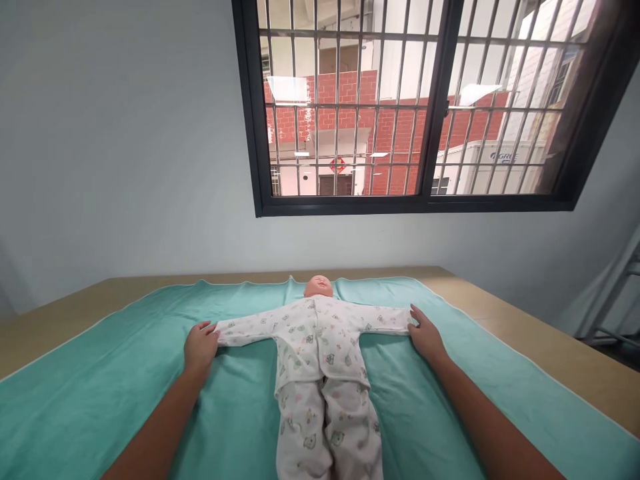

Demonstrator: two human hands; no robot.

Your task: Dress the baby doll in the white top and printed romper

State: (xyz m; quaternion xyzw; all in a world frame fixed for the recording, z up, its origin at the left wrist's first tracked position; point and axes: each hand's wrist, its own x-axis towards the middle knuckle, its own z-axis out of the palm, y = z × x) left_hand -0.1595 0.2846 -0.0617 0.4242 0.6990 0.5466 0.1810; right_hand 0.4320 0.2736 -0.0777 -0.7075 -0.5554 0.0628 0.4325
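Note:
A baby doll lies on its back with its head at the far side. It wears a white long-sleeved baby shirt printed with small bears, and matching trousers. Both sleeves are stretched out sideways. At the left cuff, my left hand is closed on the sleeve end. On the opposite side, my right hand pinches the other cuff between thumb and fingers. No doll hands show beyond the cuffs. The lower ends of the trousers are cut off by the bottom of the view.
Under the doll, a green cloth with slight wrinkles covers most of a wooden table. Behind stands a grey-white wall with a barred, dark-framed window. A metal frame is at the far right.

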